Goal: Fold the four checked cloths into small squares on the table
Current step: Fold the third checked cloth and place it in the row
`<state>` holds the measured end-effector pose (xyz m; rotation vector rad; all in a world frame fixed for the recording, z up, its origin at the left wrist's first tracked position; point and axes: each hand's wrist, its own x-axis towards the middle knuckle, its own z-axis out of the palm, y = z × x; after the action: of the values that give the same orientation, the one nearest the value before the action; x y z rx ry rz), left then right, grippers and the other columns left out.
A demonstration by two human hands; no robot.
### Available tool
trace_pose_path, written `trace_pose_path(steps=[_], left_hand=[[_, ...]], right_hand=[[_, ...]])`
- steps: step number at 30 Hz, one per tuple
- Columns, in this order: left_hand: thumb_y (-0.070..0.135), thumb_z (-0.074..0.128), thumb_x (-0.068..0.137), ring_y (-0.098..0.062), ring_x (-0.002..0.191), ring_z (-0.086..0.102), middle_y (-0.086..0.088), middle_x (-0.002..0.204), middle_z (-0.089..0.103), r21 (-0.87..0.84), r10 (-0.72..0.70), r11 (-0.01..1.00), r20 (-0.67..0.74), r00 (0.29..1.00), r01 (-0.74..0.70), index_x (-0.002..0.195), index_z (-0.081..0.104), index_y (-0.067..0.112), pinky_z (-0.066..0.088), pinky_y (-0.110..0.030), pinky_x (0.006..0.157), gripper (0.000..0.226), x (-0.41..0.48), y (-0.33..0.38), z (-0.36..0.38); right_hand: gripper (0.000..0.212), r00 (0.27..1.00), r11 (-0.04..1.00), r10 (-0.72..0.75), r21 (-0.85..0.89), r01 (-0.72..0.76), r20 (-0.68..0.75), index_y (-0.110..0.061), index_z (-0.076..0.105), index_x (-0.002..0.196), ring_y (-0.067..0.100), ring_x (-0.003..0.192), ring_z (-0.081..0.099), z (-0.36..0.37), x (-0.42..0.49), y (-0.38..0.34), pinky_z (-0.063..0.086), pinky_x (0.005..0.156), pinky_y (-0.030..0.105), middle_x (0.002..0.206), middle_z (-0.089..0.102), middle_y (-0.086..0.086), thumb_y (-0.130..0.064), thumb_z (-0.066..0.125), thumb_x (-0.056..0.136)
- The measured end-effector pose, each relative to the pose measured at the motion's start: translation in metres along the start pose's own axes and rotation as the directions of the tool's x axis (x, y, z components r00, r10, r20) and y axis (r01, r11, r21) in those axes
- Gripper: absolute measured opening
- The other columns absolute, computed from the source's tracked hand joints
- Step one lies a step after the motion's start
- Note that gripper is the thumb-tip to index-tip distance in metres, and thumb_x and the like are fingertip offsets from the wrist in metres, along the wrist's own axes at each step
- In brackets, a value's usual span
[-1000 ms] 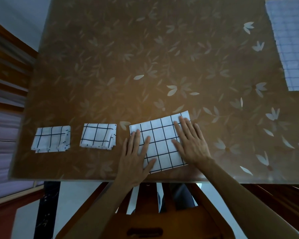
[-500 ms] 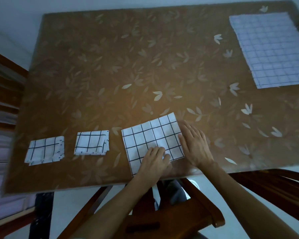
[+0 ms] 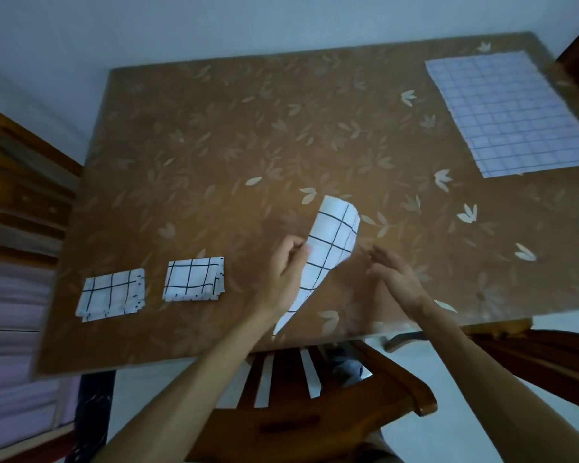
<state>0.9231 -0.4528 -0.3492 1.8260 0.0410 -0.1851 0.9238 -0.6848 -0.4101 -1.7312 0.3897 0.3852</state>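
so the left hand [image 3: 286, 275] is pinching the half-folded cloth [image 3: 328, 248] along its left edge, thumb and fingers curled round the fabric, lifting it off the bench [image 3: 214, 145]. The cloth is thin, soft white stuff with a bold black grid. Its top is curling over into a rounded roll, and the bottom is tapering down to a sharp point near the front edge of the bench. Can't tell if that tip is touching the surface

The right hand [image 3: 395, 279] is hovering just beside the cloth on the right with fingers loose and spread, holding nothing and not touching the fabric as far as I can see

Over on the left, the first folded square [image 3: 112, 294] and the second folded square [image 3: 194, 279] are lying flat side by side with a gap between them. Both are chunky little stacks in the same bold check, with layered edges showing along their right and bottom sides

Far right corner, well apart from everything else, the flat cloth [image 3: 512, 111] is lying spread out in one layer. It has a much finer grid, looks pale bluish, and its right edge is running out of view

The bench top is looking brown and glossy with a pale leaf and flower pattern. A wooden slatted chair [image 3: 315, 412] is sitting under the near edge
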Motion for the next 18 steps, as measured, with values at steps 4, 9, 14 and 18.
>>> trace_pose_path(steps=[4, 9, 14, 18], left_hand=[[0.022, 0.052, 0.1, -0.021, 0.083, 0.062, -0.007, 0.087, 0.063, -0.469, -0.321, 0.818, 0.106, 0.941, 0.332, 0.093, 0.06, 0.011, 0.049, -0.033, 0.072, 0.015, 0.006, 0.017, -0.023], [0.032, 0.052, 0.101, -0.031, 0.106, 0.065, -0.017, 0.116, 0.066, -0.512, -0.426, 0.748, 0.119, 0.897, 0.423, 0.121, 0.059, 0.002, 0.052, -0.049, 0.093, 0.037, 0.003, 0.005, -0.038], [0.044, 0.065, 0.093, -0.021, 0.119, 0.065, 0.001, 0.128, 0.069, -0.314, -0.385, 0.835, 0.252, 0.888, 0.452, 0.131, 0.059, 0.024, 0.05, -0.053, 0.101, 0.043, -0.011, -0.013, -0.053], [0.017, 0.066, 0.095, -0.027, 0.096, 0.074, -0.007, 0.108, 0.076, -0.102, -0.363, 0.915, 0.216, 0.906, 0.39, 0.123, 0.058, 0.024, 0.059, -0.051, 0.086, 0.031, -0.014, -0.028, -0.059]], right_hand=[[0.048, 0.974, 0.99, -0.006, 0.137, -0.026, 0.227, -0.019, 0.059, 0.13, 0.014, 0.118, 0.062, 0.008, -0.009, -0.017, 0.046, 0.099, 0.032, 0.13, 0.066, -0.002, -0.015, 0.073, 0.084], [0.035, 0.927, 0.932, 0.036, 0.323, -0.166, 0.374, -0.001, 0.067, 0.117, 0.031, 0.114, 0.066, 0.015, -0.022, -0.028, 0.054, 0.094, 0.039, 0.122, 0.07, 0.014, -0.014, 0.068, 0.084], [0.037, 0.962, 0.955, 0.007, 0.284, -0.088, 0.273, -0.003, 0.067, 0.12, 0.034, 0.11, 0.067, 0.012, -0.026, -0.026, 0.054, 0.093, 0.044, 0.118, 0.072, 0.015, -0.012, 0.069, 0.084], [0.027, 0.97, 0.972, 0.002, 0.227, -0.058, 0.241, -0.011, 0.068, 0.119, 0.031, 0.107, 0.069, 0.003, -0.029, -0.023, 0.055, 0.092, 0.046, 0.116, 0.073, 0.01, -0.005, 0.062, 0.094]])
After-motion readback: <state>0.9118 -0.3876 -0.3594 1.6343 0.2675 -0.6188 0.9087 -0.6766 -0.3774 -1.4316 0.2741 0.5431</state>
